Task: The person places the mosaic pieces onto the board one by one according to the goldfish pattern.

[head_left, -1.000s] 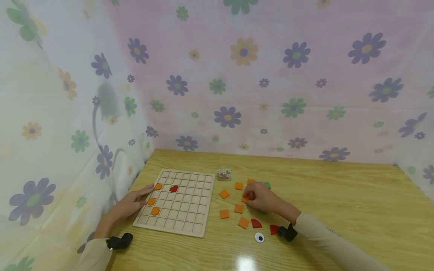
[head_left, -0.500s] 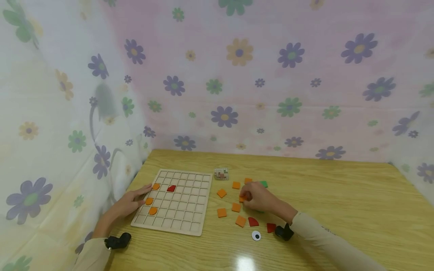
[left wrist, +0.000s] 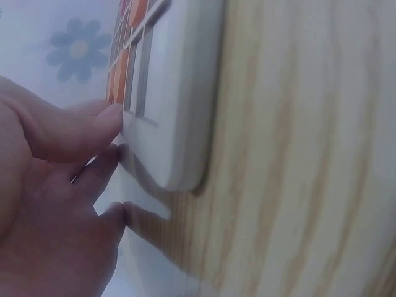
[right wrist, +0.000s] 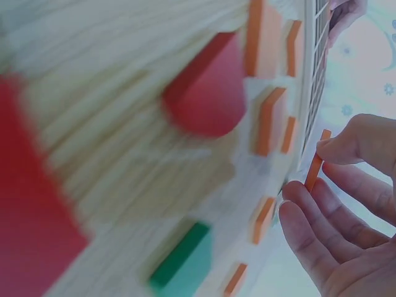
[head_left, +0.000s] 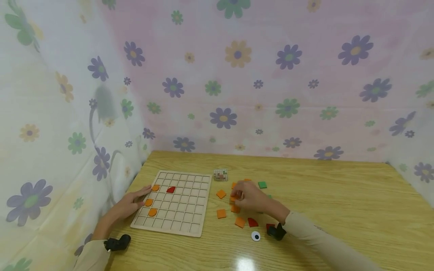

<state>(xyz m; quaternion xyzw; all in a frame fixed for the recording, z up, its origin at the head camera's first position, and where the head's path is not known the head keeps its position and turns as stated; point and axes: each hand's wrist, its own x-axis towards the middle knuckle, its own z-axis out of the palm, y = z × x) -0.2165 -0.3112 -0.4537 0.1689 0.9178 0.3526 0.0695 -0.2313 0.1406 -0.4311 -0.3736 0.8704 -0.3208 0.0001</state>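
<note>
One orange tile (right wrist: 316, 164), pinched in your right hand (head_left: 251, 197), has shifted toward nine o'clock, nearer the board (head_left: 181, 206); your left hand (head_left: 127, 204), spread, touches its nine o'clock edge.

Facing me is a pale pink fabric backdrop (head_left: 251, 84) printed with flowers: purple ones, a large peach-orange flower with a purple centre (head_left: 238, 54), and smaller green blooms. To my left I see a softly creased white and pale-yellow floral fabric (head_left: 51, 113), which shows a grey, lamp-like silhouette with a curved stem (head_left: 106, 103). On my right is a pale floral fabric side (head_left: 411, 116). Before me spreads a yellow-brown wood-grain worktop (head_left: 322, 192), with a white patch of glare (head_left: 245, 264) close to me.
</note>
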